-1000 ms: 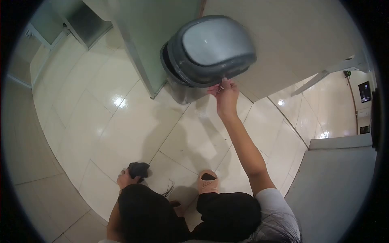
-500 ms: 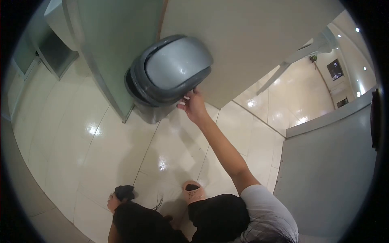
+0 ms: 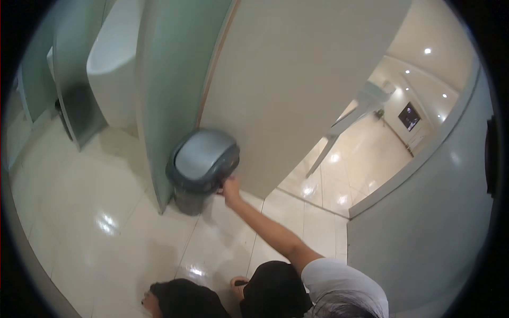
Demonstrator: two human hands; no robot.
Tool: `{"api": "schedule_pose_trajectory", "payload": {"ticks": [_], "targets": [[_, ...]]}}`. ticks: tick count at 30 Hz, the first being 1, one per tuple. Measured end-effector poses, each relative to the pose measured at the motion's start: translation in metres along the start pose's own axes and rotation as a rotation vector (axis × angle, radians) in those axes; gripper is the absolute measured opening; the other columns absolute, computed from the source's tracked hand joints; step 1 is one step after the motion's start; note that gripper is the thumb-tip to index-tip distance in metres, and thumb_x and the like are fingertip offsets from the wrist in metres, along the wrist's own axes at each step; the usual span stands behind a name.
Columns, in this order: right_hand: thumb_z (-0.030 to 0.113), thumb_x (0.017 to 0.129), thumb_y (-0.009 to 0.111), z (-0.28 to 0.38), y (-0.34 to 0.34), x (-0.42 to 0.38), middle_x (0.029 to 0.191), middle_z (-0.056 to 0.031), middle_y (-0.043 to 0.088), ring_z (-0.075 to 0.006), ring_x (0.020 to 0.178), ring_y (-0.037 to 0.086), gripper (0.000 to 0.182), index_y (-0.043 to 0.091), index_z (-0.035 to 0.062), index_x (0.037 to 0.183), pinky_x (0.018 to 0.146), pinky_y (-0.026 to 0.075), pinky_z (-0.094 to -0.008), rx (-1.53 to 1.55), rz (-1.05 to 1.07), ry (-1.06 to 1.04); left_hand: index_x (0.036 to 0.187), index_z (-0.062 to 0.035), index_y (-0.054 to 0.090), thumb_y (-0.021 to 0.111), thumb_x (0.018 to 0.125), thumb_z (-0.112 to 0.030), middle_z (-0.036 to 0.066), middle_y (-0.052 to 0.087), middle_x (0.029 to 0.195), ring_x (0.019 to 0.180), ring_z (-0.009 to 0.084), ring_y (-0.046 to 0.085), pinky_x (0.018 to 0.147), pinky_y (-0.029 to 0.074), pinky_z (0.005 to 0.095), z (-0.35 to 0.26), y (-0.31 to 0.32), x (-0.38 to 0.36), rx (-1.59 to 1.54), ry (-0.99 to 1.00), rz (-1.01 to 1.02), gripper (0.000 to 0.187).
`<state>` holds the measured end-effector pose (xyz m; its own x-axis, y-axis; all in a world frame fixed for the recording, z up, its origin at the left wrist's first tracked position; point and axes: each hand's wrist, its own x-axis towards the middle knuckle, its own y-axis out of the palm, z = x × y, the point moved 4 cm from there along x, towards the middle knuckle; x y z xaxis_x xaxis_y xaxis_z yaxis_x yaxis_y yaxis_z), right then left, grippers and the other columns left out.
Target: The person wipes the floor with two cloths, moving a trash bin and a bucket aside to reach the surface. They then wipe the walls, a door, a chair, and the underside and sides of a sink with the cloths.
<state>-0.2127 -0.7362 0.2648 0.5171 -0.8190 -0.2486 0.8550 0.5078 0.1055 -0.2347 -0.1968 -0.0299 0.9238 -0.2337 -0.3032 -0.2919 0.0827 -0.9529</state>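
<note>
- Beneath everything I see the glossy tiled floor point(image 3: 127, 249), pale and catching bright reflections.
- Beyond it stands a beige wall point(image 3: 286, 90), meeting a green partition point(image 3: 172, 79) at an upright edge.
- On my right is a grey panel point(image 3: 408, 228), with a bright tiled area seen past its upper edge.
- At upper left, a white urinal point(image 3: 114, 69) sits just beside the partition.
- Two knees in black trousers point(image 3: 275, 291) are at the bottom of my view, a pink slipper point(image 3: 237, 286) between them.
- The grey bin point(image 3: 193, 201) stands upright on the floor, near the partition and wall, its swing lid point(image 3: 201, 153) on top.
- My right hand point(image 3: 230, 192) reaches the lid's near edge, fingers bent; blur hides whether they grip.
- My left hand point(image 3: 151, 303) is mostly behind one knee; I cannot tell its state.
</note>
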Motion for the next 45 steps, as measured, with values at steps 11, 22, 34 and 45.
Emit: {"api": "schedule_pose_trajectory", "payload": {"ticks": [11,22,34,45], "targets": [[0.013,0.085,0.038,0.006,0.000,0.025,0.078,-0.0092,0.045,-0.0233,0.064,0.049,0.020,0.050,0.0038,0.096,0.065,0.052,-0.0604,0.093,0.085,0.270,0.104,-0.0117,0.057,0.050,0.084,-0.033,0.011,0.061,0.100,0.088,0.0331,0.062,0.071,0.048,0.0482,-0.031,-0.125,-0.056,-0.169,0.033,0.087,0.030],[0.012,0.089,0.040,0.007,0.000,0.032,0.094,-0.0098,0.054,-0.0202,0.064,0.055,0.036,0.030,0.0185,0.123,0.059,0.053,-0.0407,0.041,0.300,0.159,0.103,-0.0137,0.061,0.050,0.085,-0.038,0.010,0.063,0.103,0.094,0.0284,0.061,0.078,0.047,0.0465,-0.035,-0.115,-0.046,-0.110,-0.112,0.159,0.033],[0.049,0.087,0.052,0.042,0.058,-0.186,0.120,-0.0142,0.047,-0.0254,0.103,0.055,0.058,0.041,0.0087,0.127,0.083,0.049,-0.0420,-0.215,0.763,0.451,0.084,-0.0048,0.064,0.072,0.065,-0.033,0.012,0.061,0.082,0.076,0.0318,0.061,0.067,0.048,0.0413,-0.142,-0.399,0.016,-0.813,0.639,-0.236,0.035],[0.026,0.089,0.058,0.461,-0.045,-0.173,0.093,-0.0059,0.061,-0.0121,0.085,0.055,0.031,0.058,-0.0028,0.101,0.076,0.046,-0.0276,-0.060,-0.284,-1.111,0.101,-0.0078,0.051,0.062,0.069,-0.014,0.007,0.056,0.091,0.083,0.0230,0.059,0.075,0.049,0.0360,-0.284,-0.600,-0.029,-1.470,0.828,-0.146,0.034]]}}
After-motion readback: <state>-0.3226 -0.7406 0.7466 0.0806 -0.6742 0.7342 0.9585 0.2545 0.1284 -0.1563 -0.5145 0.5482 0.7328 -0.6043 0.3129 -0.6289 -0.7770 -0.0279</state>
